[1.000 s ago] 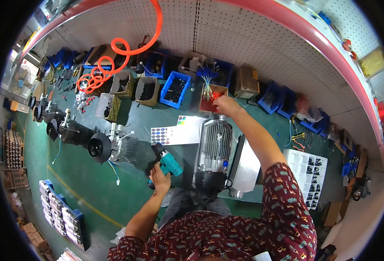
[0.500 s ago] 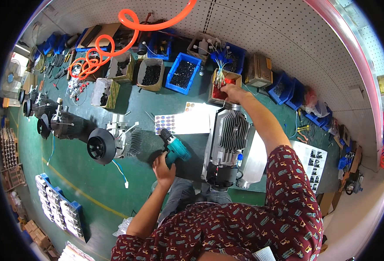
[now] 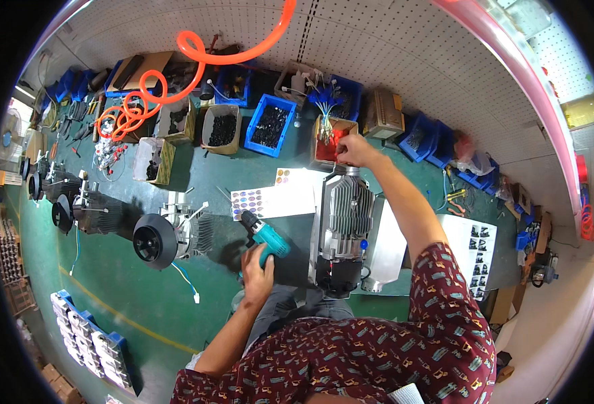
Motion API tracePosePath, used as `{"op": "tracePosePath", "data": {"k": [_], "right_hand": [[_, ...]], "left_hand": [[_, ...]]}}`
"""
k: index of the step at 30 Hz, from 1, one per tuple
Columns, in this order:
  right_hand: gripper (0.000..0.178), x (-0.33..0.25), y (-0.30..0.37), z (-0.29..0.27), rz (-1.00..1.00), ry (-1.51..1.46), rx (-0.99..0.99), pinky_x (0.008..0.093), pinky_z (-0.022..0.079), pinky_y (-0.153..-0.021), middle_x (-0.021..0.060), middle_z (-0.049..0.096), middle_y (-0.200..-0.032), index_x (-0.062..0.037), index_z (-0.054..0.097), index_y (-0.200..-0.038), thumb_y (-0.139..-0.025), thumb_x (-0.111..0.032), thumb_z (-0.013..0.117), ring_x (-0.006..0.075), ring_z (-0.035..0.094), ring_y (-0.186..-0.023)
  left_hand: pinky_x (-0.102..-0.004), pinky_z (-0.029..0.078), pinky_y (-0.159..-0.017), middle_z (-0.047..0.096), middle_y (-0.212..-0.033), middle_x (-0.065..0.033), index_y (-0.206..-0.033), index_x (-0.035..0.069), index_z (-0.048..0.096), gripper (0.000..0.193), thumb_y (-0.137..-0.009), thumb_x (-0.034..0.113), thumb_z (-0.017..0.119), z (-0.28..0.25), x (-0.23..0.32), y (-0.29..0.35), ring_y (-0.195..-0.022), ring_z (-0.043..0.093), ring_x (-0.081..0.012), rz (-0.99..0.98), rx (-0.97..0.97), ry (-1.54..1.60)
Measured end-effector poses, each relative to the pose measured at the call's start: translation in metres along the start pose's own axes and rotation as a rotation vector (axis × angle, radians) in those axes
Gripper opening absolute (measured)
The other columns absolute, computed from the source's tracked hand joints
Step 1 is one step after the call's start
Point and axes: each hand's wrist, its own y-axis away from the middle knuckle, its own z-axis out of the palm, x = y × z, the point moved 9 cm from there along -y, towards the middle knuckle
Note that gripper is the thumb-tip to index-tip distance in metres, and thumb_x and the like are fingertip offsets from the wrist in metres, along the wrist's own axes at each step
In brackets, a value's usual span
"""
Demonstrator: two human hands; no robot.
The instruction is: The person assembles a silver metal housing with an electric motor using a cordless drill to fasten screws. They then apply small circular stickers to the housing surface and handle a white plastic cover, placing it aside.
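Observation:
My left hand (image 3: 258,275) is wrapped round the grip of a teal cordless drill (image 3: 272,241), its black chuck tilted up and to the left over the bench. My right hand (image 3: 356,151) reaches forward to the right rim of a cardboard box (image 3: 322,163). Its fingers are bent together beside the red contents (image 3: 332,143); whatever they pinch is too small to make out. Blue-tipped wires (image 3: 325,101) stand up out of that box. Just below my right hand lies a finned metal motor housing (image 3: 348,210) with a black end near my lap.
A smooth metal casing (image 3: 384,249) lies right of the housing. Left of it are a sticker sheet (image 3: 250,203) and a motor with a black fan wheel (image 3: 155,241). A blue bin of black parts (image 3: 270,126) stands behind. An orange coiled hose (image 3: 192,47) hangs above the bench.
My right hand has shifted slightly from over the box's contents to its right rim. The drill stays in my left hand, and the whole view has swung a little.

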Motion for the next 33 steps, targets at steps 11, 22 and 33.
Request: {"op": "tracePosePath", "data": {"k": [11,22,33], "right_hand": [[0.012,-0.132,0.166,-0.007,0.095,-0.875,0.114,0.0215,0.043,-0.050,-0.0008,0.065,-0.076,-0.0026,0.073,-0.095,-0.088,-0.011,0.077,0.0042,0.055,-0.058],[0.018,-0.107,0.237,0.046,0.223,-1.525,-0.210,0.0205,0.041,-0.050,0.0041,0.067,-0.081,-0.0005,0.070,-0.099,-0.089,-0.013,0.078,0.0075,0.055,-0.060],[0.013,-0.101,0.252,0.060,0.329,-1.653,-0.127,0.0226,0.042,-0.049,0.0046,0.065,-0.079,-0.0034,0.065,-0.092,-0.093,-0.014,0.072,0.0096,0.055,-0.060]], "left_hand": [[-0.0281,0.056,-0.083,0.071,-0.112,-0.0101,-0.121,-0.002,0.067,0.028,-0.093,-0.001,0.066,0.050,0.161,-0.106,-0.101,0.067,-0.0144,0.140,-0.193,0.715],[-0.0322,0.058,-0.087,0.063,-0.108,-0.0089,-0.112,-0.001,0.068,0.020,-0.092,-0.001,0.066,0.082,0.201,-0.063,-0.100,0.066,-0.0174,0.170,-0.511,0.559],[-0.0285,0.055,-0.081,0.060,-0.101,-0.0059,-0.104,-0.001,0.061,0.012,-0.095,0.005,0.067,0.104,0.189,-0.049,-0.093,0.065,-0.0139,0.087,-0.529,0.687]]}}
